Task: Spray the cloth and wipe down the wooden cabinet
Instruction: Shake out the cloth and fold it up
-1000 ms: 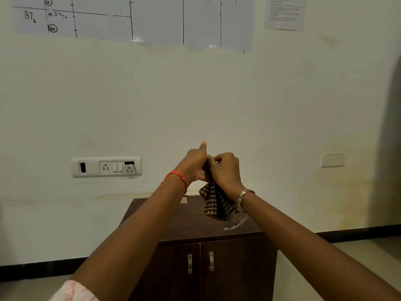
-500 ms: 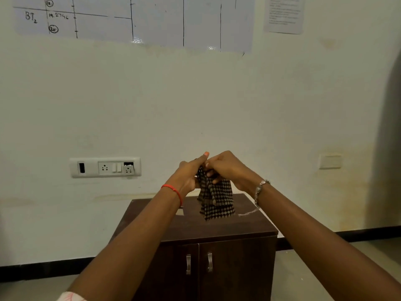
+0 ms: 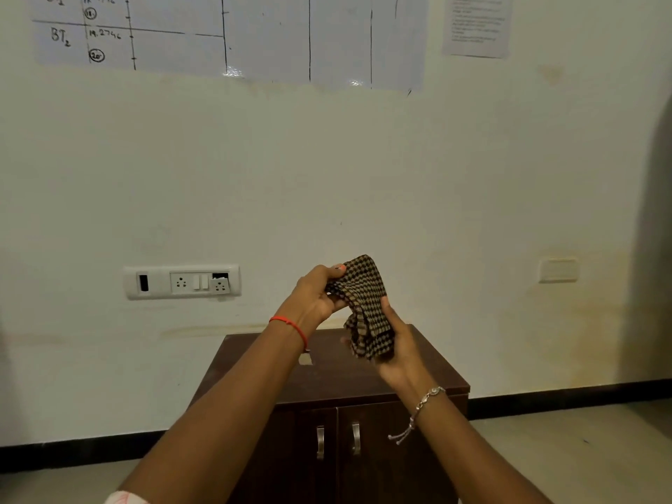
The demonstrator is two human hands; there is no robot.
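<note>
Head-camera view, nearest first: two bare forearms reach forward, the left with a thin red thread at the wrist, the right with a silver chain bracelet. The left hand (image 3: 320, 296) pinches the upper edge of the brown-and-black checked cloth (image 3: 365, 307), while the right hand (image 3: 398, 343) cups its bunched lower end, palm turned up. Half a second ago both hands gripped the top and the cloth hung straight down; now it is gathered into a pad across the right palm, held above the dark wooden two-door cabinet (image 3: 429, 383) without touching it. That looks like folding for wiping. No spray bottle is in view, so the spraying seems yet to come. Behind stands a pale wall with a white switch-and-socket panel (image 3: 182, 281).
</note>
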